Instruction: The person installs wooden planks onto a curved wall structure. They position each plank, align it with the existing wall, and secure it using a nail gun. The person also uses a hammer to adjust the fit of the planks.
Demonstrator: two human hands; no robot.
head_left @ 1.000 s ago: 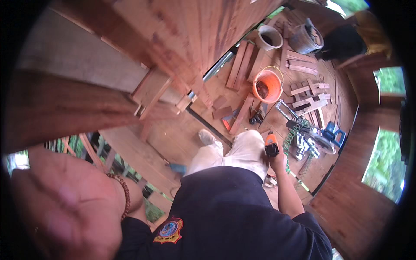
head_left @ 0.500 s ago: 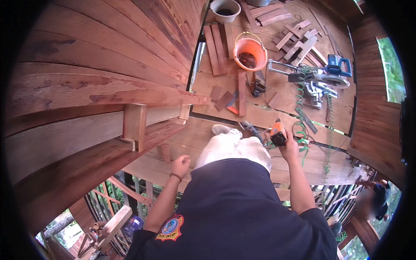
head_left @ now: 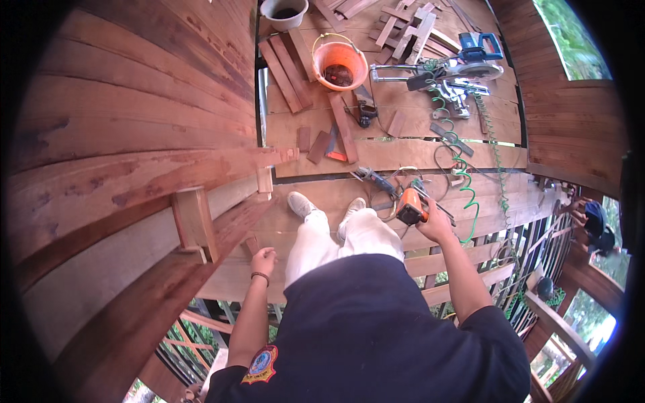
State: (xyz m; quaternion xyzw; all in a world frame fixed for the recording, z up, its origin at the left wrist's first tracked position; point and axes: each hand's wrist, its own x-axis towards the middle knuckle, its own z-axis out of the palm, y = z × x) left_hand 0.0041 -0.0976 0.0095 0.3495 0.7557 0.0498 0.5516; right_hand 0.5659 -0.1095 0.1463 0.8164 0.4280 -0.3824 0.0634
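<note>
My right hand [head_left: 435, 225] grips an orange and black nail gun [head_left: 411, 207] by its handle, out in front of my right thigh. A green coiled hose [head_left: 470, 195] hangs close beside that hand; where it joins the tool is hidden. My left hand [head_left: 264, 260] hangs low at my left side with loosely bent fingers and holds nothing. It is near a short wooden block [head_left: 251, 245] under the timber rail [head_left: 201, 161], apart from both. On the boards ahead of my shoes lies a blue and grey power tool [head_left: 376, 180].
An orange bucket [head_left: 340, 66] and a grey bucket [head_left: 284, 13] stand ahead. A blue mitre saw [head_left: 470, 64] stands at the far right, near piled wood offcuts [head_left: 410, 33]. A handsaw [head_left: 336, 156] and hoses lie across the floor. Another person [head_left: 594, 221] is at the right edge.
My view has shifted, so the buckets and saw appear farther left and higher. Both my shoes now show, set apart. The nail gun is still in my right hand, now tilted more sideways.
</note>
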